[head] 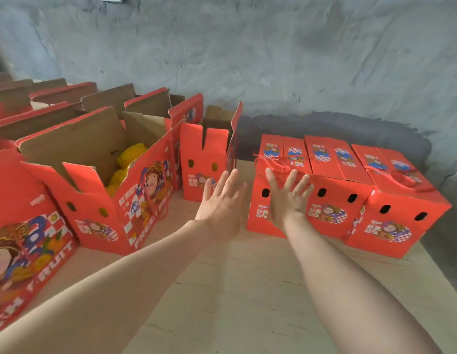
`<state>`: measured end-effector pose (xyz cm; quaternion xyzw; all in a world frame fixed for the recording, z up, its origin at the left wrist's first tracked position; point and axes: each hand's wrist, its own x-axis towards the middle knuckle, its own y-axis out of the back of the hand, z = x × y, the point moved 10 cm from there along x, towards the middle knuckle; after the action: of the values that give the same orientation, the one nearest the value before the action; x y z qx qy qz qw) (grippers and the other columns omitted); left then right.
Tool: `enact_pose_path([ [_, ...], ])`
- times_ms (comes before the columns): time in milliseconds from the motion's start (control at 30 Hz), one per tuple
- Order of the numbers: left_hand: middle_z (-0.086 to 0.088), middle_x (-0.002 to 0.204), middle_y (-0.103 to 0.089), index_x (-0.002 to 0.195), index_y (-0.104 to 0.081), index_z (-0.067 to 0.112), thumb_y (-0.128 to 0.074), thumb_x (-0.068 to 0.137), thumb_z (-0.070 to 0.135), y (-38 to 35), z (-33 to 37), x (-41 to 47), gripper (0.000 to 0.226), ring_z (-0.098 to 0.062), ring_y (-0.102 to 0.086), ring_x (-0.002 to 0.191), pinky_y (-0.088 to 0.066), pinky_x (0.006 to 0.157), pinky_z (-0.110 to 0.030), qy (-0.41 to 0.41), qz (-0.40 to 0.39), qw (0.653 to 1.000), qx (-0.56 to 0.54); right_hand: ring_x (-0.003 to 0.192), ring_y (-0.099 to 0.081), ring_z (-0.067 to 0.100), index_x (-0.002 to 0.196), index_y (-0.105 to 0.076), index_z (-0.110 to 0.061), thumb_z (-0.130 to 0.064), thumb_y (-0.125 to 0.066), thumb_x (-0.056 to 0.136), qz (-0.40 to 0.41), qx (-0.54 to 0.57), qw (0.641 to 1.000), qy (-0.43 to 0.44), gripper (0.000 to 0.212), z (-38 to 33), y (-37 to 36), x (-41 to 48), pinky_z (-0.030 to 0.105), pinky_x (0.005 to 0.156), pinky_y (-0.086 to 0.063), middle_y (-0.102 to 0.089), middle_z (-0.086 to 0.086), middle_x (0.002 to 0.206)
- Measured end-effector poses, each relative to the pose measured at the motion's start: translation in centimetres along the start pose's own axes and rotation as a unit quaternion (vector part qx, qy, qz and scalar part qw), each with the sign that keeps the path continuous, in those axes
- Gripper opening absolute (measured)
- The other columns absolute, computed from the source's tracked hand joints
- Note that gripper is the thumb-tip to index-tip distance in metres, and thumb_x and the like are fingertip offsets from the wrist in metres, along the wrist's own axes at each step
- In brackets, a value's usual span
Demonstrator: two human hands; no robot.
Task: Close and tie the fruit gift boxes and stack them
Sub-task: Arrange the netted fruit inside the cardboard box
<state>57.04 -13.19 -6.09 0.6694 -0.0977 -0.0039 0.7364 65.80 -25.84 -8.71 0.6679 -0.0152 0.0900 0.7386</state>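
Fruit gift boxes stand in two groups on the wooden surface (248, 290), in front of a grey wall (248, 60).

Closed group, right side:
- Three red boxes stand in a row, side by side, with flaps folded shut.
- The left closed box (258, 221) carries a red cord (272, 163) across its lid.
- The middle closed box (327, 159) touches its neighbours on both sides. No cord can be made out on its lid.
- The right closed box (401, 221) carries a red tie (403, 176) on top.
- Contents are hidden; only dark vent holes show in the front panels.

Open group, left side:
- The nearest open box (107, 221) has its flaps raised. It contains fruit in yellow foam netting (131, 154).
- The open box behind it (202, 162) stands with slotted flaps upright; yellow shows through its vent holes.
- A further red box (23, 238) fills the left edge; its top is out of view.
- More open boxes (69, 98) stand in rows towards the wall; their contents are not visible.

Hands:
- The left hand (222, 200) is extended between the two groups, fingers straight and apart, holding nothing.
- The right hand (286, 200) is extended in front of the left closed box, fingers spread, gripping nothing. Contact with the box cannot be determined.
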Motion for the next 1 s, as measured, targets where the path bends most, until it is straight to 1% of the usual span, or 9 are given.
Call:
enact_pose_path([
  [133,-0.006,0.155,0.027,0.152,0.000,0.020,-0.048,0.094,0.025,2.6,-4.5,-2.2,0.076,-0.023,0.028,0.141,0.021,0.109,-0.043,0.022,0.021,0.997,0.064,0.137,0.020,0.054,0.147,0.023,-0.037,-0.012,-0.051,0.089,-0.100,0.058,0.993,-0.013,0.097,0.0,0.0,3.3,0.061,0.111,-0.014,0.025,0.026,0.152],
  [200,-0.004,0.155,0.029,0.152,0.002,0.020,-0.048,0.094,0.030,4.8,-6.5,-3.8,0.077,-0.020,0.032,0.140,0.024,0.108,-0.041,0.019,0.050,0.995,0.084,0.138,0.026,0.045,0.146,0.018,-0.042,-0.030,-0.057,0.091,-0.180,0.120,0.976,-0.024,0.094,0.7,0.3,3.7,0.060,0.112,-0.007,0.029,0.020,0.153],
  [367,0.003,0.156,0.023,0.150,0.014,0.017,-0.064,0.082,0.046,10.1,-13.2,-7.2,0.107,-0.012,0.033,0.138,0.029,0.106,-0.035,0.061,0.132,0.986,0.077,0.145,0.010,0.040,0.152,-0.011,-0.031,-0.031,-0.056,0.092,-0.008,0.173,0.984,0.045,0.074,-3.8,3.4,-2.2,0.060,0.115,-0.005,0.015,0.017,0.158],
  [467,-0.005,0.158,-0.006,0.150,0.011,0.015,-0.074,0.074,0.029,9.9,-20.7,-8.0,0.115,-0.024,0.000,0.147,0.007,0.114,-0.052,0.156,-0.012,0.979,0.133,0.146,0.011,0.034,0.151,-0.014,-0.033,-0.032,-0.054,0.094,-0.027,0.156,0.976,0.146,0.069,-9.3,2.9,-7.3,0.055,0.116,-0.001,0.015,0.010,0.159],
  [567,0.001,0.101,-0.062,0.134,-0.044,0.017,-0.057,0.085,0.005,10.0,-24.2,-8.5,0.052,-0.021,-0.060,0.102,-0.049,0.092,-0.038,0.160,-0.092,0.965,0.186,0.146,0.015,0.029,0.151,-0.013,-0.033,-0.033,-0.049,0.097,-0.045,0.155,0.969,0.186,0.065,-12.0,4.2,-10.3,0.052,0.115,0.008,0.016,0.007,0.159],
  [633,0.003,0.090,-0.064,0.108,-0.063,0.017,-0.054,0.090,0.005,10.2,-22.7,-8.1,0.023,-0.017,-0.065,0.086,-0.055,0.075,-0.031,0.109,-0.085,0.967,0.216,0.147,0.009,0.026,0.151,-0.015,-0.029,-0.034,-0.047,0.097,-0.050,0.157,0.964,0.208,0.063,-13.5,5.8,-11.9,0.049,0.117,0.006,0.008,0.005,0.161],
  [800,-0.004,0.100,-0.067,0.099,-0.065,0.012,-0.048,0.087,-0.004,9.4,-12.3,-8.3,0.026,-0.028,-0.065,0.093,-0.041,0.062,-0.031,-0.042,-0.049,0.963,0.263,0.136,-0.037,0.021,0.145,-0.035,-0.012,-0.048,-0.039,0.098,-0.131,0.450,0.879,0.082,0.059,-15.0,9.5,-13.4,0.032,0.111,-0.028,-0.041,0.006,0.148],
  [900,-0.009,0.100,-0.067,0.101,-0.063,0.006,-0.050,0.085,-0.009,9.1,-6.3,-10.1,0.026,-0.030,-0.065,0.090,-0.040,0.059,-0.033,-0.078,-0.065,0.962,0.255,0.094,-0.059,0.025,0.104,-0.064,-0.008,-0.051,-0.032,0.099,-0.107,0.518,0.848,-0.032,0.054,-13.9,11.6,-13.0,0.033,0.086,-0.045,-0.065,0.010,0.101],
  [1000,-0.012,0.104,-0.064,0.108,-0.061,0.003,-0.049,0.088,-0.007,8.8,-1.2,-12.7,0.026,-0.032,-0.062,0.094,-0.041,0.062,-0.035,-0.104,-0.081,0.967,0.218,0.079,-0.063,0.029,0.084,-0.061,-0.004,-0.044,-0.055,0.090,-0.065,0.485,0.867,-0.096,0.041,-10.7,12.5,-12.7,0.036,0.072,-0.052,-0.065,0.013,0.085],
])
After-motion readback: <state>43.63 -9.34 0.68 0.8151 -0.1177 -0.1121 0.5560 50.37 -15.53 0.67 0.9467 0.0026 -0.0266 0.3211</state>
